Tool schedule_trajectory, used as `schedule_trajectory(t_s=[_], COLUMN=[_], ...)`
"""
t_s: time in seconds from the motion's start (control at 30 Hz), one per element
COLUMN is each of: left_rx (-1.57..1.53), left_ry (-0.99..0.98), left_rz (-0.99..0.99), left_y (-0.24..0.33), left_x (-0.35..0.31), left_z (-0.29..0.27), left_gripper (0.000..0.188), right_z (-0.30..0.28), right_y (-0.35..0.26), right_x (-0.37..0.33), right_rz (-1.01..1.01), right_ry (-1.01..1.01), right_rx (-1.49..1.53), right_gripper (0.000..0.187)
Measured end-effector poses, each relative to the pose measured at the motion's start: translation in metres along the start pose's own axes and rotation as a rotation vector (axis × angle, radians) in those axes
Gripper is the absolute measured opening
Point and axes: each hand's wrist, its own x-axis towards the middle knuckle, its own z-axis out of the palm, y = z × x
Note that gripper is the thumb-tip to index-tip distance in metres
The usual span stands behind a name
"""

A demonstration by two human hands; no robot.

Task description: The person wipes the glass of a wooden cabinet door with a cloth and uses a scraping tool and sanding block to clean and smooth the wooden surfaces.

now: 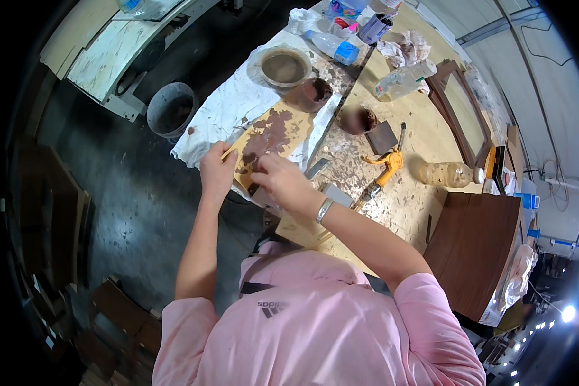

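Note:
A yellowish board point(294, 125) smeared with dark brown paste point(268, 132) slants away from me over a white cloth point(228, 103). My left hand point(217, 168) grips the board's near left edge, thumb on top. Over its near right part, my right hand point(282, 182) is closed with curled fingers, a metal bracelet on its wrist. Whatever the right fingers hold is hidden beneath them. At the board's far end stands a small cup point(317, 92) with brown residue, beside a round bowl point(284, 67) of murky liquid.
To the right lie an orange-handled air blow gun point(388, 168), a dark square block point(382, 137), a second paste-stained cup point(358, 120) and a bottle of yellowish liquid point(450, 174). A brown wooden panel point(475, 241) stands at the table's right. A bucket point(172, 110) sits on the floor at left.

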Motion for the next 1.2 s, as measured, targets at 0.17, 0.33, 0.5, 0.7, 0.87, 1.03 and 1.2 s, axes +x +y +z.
schedule_trajectory(t_s=[0.17, 0.33, 0.5, 0.7, 0.87, 1.03, 1.2], left_rx=[-0.023, -0.084, -0.1, -0.062, 0.024, 0.056, 0.104], left_ry=[-0.003, 0.009, 0.011, 0.019, 0.038, 0.031, 0.036], left_rz=[-0.06, -0.09, -0.098, -0.098, -0.072, -0.085, -0.111], left_y=[-0.002, -0.008, -0.009, -0.011, -0.015, -0.017, -0.01], left_x=[0.0, 0.0, 0.001, 0.001, 0.002, 0.003, 0.001], left_z=[0.002, 0.005, 0.006, 0.006, 0.009, 0.01, 0.008], left_gripper=[0.014, 0.013, 0.012, 0.012, 0.014, 0.016, 0.017], right_z=[0.008, 0.015, 0.016, -0.001, -0.018, -0.029, -0.046], right_y=[-0.012, -0.008, -0.007, -0.011, 0.01, 0.043, 0.065], right_x=[0.004, 0.001, -0.004, -0.013, -0.025, -0.033, -0.046], right_rz=[-0.183, -0.221, -0.239, -0.045, 0.272, 0.906, 1.111], right_ry=[-0.085, -0.021, 0.066, 0.216, 0.518, 0.703, 0.843], right_rx=[-0.124, -0.151, -0.172, -0.04, 0.077, 0.803, 1.317], right_gripper=[0.014, 0.01, 0.011, 0.017, 0.014, 0.002, 0.006])
